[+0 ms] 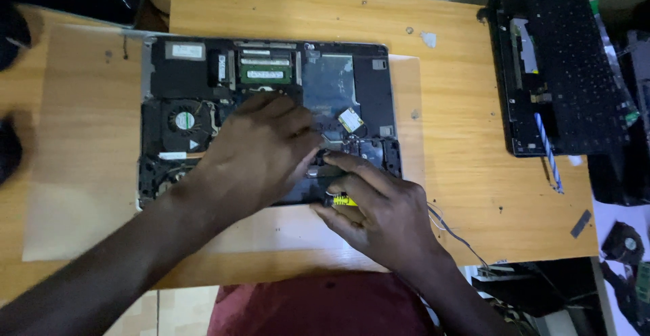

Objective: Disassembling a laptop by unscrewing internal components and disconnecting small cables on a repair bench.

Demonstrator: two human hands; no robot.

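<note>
Laptop base, one, opened; left hand flat on it, fingers loose; right hand fingers gripping one yellow screwdriver.

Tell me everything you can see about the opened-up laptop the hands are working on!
The opened laptop lies flat on a pale sheet on the wooden table, its cover off. Inside show a round fan, green memory sticks and dark boards. The left hand rests on its middle; the right hand holds a small yellow tool at its near edge.
</note>
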